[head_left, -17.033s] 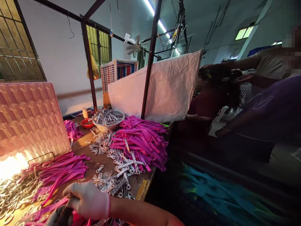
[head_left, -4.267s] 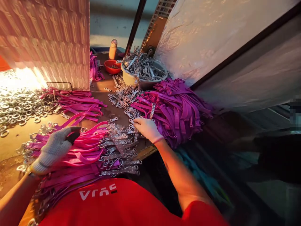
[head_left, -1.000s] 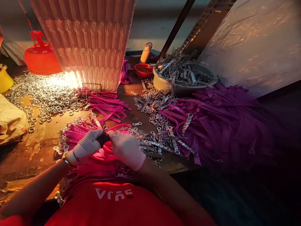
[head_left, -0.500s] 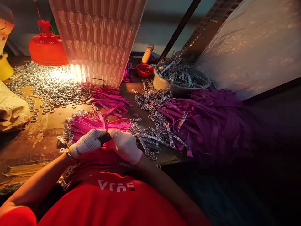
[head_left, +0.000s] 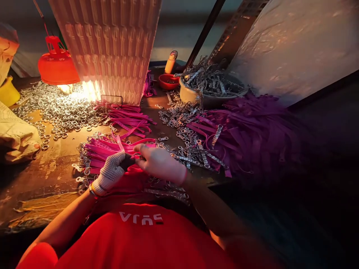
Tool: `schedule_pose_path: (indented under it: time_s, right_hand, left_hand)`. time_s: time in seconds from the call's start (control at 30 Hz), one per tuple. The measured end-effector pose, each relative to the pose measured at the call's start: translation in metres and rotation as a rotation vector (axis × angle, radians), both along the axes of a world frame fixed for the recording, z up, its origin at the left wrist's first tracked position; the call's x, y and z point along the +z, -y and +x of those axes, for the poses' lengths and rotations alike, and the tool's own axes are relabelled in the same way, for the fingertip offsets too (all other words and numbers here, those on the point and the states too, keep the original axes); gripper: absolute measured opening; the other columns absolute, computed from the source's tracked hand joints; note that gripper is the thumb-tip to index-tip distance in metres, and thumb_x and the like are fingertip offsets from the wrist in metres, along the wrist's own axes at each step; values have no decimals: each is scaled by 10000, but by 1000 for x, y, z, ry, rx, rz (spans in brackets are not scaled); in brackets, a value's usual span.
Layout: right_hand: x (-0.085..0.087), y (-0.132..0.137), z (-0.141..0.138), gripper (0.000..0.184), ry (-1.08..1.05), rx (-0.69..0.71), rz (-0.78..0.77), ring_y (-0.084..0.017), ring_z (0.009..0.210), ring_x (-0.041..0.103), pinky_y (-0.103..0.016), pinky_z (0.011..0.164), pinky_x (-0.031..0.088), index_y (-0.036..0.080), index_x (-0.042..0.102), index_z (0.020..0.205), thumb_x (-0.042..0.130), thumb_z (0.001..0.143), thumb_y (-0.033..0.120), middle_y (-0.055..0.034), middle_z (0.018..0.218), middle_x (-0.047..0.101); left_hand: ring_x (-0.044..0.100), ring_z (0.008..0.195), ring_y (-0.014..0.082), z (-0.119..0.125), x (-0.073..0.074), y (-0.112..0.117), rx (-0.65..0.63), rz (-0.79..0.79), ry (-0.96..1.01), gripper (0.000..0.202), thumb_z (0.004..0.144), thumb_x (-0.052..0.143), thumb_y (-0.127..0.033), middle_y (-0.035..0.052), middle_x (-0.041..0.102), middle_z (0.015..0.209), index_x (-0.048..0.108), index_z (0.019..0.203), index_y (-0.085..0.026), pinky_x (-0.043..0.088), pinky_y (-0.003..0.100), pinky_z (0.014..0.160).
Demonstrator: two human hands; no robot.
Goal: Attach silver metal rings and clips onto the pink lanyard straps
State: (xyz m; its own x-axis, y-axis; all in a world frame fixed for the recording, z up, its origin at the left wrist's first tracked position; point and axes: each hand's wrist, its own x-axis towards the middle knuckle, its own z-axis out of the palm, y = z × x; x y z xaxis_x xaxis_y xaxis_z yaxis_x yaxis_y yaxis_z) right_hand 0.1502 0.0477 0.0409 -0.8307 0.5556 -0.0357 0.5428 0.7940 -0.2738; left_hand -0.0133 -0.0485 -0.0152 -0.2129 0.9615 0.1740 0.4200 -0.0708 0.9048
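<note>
Straps [head_left: 98, 151], narrow and bright pink, silvery rings [head_left: 83, 158] at one end

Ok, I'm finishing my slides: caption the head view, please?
White-gloved left hand and right hand close together over flat pink straps, near lamplit silvery metal links.

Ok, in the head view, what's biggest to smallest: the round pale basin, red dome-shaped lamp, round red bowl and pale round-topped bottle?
1. Pale basin
2. Red lamp
3. Red bowl, pale bottle: too close to rank
</note>
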Motion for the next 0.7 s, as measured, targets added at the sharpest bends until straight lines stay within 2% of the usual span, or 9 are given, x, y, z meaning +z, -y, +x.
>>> schedule_pose_path:
  time_s: [0.17,0.27,0.33,0.43,0.5,0.6,0.7]
  right_hand:
    - [-1,-2,-3,380,103,38,-10,-269,923,728,-286,674,434,167,619,1216,631,952,440,-106,995,769]
    - [-7,1,-5,342,128,8,48,-279,887,729,-300,665,438,147,624,1177,540,1003,429,-136,957,761]
    - [-12,4,-4,337,155,41,103,-300,852,727,-322,663,450,120,625,1140,488,1017,402,-165,910,750]
    - [-19,7,-2,304,193,138,155,-333,833,723,-355,665,466,96,621,1103,433,1013,318,-186,881,734]
    - [-20,7,-1,298,202,177,169,-348,824,721,-364,656,469,91,618,1089,416,1008,294,-190,874,728]
    - [-17,3,-1,348,165,195,164,-339,801,722,-353,641,464,95,613,1089,404,1027,367,-180,852,726]
    - [-12,-5,4,439,128,188,155,-311,801,719,-330,645,449,100,605,1124,382,1048,470,-161,837,727]
  left_hand:
    - [512,638,135,6,0,5,6,-18,-1,197,902,596,-283,28,630,698,689,802,-141,393,235,617]
    - [562,679,150,5,-2,7,25,1,-101,183,900,580,-248,44,660,729,700,816,-139,410,240,649]
    - [576,678,153,3,-7,7,27,5,-156,186,902,574,-245,50,672,738,699,813,-139,418,245,654]
    - [602,690,158,1,-13,5,-45,21,-229,169,885,551,-207,57,694,763,694,826,-139,435,247,656]
    - [615,694,159,-1,-12,1,-103,32,-276,176,869,525,-180,59,706,773,694,848,-136,444,248,655]
    - [627,706,164,-11,4,-7,-199,17,-365,207,867,503,-198,65,713,789,698,839,-136,451,255,657]
    - [610,665,164,-41,37,-16,-251,-45,-537,225,859,523,-264,38,698,754,716,809,-157,426,259,616]
